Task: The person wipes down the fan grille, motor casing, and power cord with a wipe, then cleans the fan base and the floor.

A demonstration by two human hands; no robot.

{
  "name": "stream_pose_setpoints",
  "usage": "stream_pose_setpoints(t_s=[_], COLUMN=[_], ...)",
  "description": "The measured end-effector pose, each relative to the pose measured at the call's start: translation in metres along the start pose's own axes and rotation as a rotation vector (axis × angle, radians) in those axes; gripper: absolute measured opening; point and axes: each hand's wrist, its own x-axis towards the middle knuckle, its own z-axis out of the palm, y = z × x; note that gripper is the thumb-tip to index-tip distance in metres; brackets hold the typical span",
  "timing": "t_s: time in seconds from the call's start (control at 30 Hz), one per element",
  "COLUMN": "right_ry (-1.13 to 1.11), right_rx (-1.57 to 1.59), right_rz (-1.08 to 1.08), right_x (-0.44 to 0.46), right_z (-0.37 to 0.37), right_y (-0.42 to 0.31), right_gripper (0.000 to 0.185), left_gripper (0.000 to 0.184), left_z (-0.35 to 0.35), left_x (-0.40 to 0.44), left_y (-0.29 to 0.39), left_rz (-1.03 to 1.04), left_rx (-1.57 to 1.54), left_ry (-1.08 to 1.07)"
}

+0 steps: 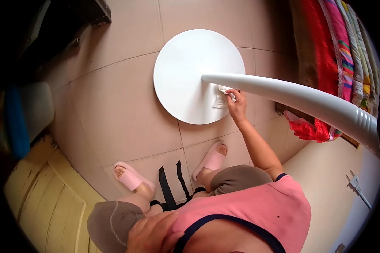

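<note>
A round white base (181,63) lies on the floor with a white curved pole (283,90) rising from it toward the camera at the right. My right hand (237,105) is closed on a white tissue (219,101), pressed to the base near its right edge, just below the foot of the pole. Part of the tissue lies spread on the base. At the bottom of the view my left hand (152,236) rests by my left knee (114,225), its fingers stretched out and holding nothing visible.
Folded colourful fabrics (346,55) and a red lace cloth (308,128) hang at the right. A plug with a cord (356,184) is by the wall. A yellow wooden door or panel (50,206) stands lower left; dark furniture (99,12) is upper left.
</note>
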Motion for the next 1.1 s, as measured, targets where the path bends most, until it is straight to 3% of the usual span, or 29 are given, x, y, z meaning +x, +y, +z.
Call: stream_pose_setpoints(t_s=[0.3,0.4,0.47,0.5,0.57,0.63,0.7,0.83,0.9,1.03,1.1], right_ry=[-0.22,-0.017,-0.079,-0.039,-0.004,-0.087,-0.02,-0.156,-0.395,-0.449,-0.208], right_rx=[-0.109,-0.128,-0.27,-0.302,-0.028,0.028,-0.26,-0.086,-0.041,-0.105,-0.119], right_rz=[-0.635,-0.495,-0.359,-0.42,-0.447,-0.394,-0.488,-0.531,-0.721,-0.946,-0.907], right_x=[-0.028,0.002,0.02,0.032,0.057,0.102,0.133,0.154,0.141,0.164,0.186], right_z=[0.032,0.021,0.007,0.004,0.003,0.015,0.013,0.03,0.024,0.023,0.027], right_y=[-0.058,-0.033,-0.007,0.002,-0.024,-0.013,-0.051,-0.093,-0.116,-0.102,-0.085], right_gripper=[0.039,0.032,0.031,0.033,0.033,0.031,0.03,0.029,0.021,0.017,0.016], left_gripper=[0.036,0.035,0.036,0.036,0.037,0.037,0.038,0.037,0.037,0.036,0.036], left_z=[-0.003,-0.004,-0.006,-0.006,-0.007,-0.004,-0.004,-0.005,-0.005,-0.007,-0.006], left_x=[0.009,0.006,0.004,0.004,0.004,0.005,0.006,0.011,0.014,0.017,0.017], left_y=[-0.005,-0.006,-0.008,-0.009,-0.009,-0.009,-0.009,-0.005,-0.003,-0.002,-0.003], left_rz=[0.051,0.053,0.04,0.023,0.036,0.038,0.046,0.052,0.051,0.043,0.036], left_rx=[0.008,0.029,0.038,0.044,0.044,0.038,0.043,0.058,0.065,0.06,0.052], left_ry=[-0.041,-0.047,-0.055,-0.063,-0.036,-0.015,-0.025,-0.017,-0.017,-0.013,-0.016])
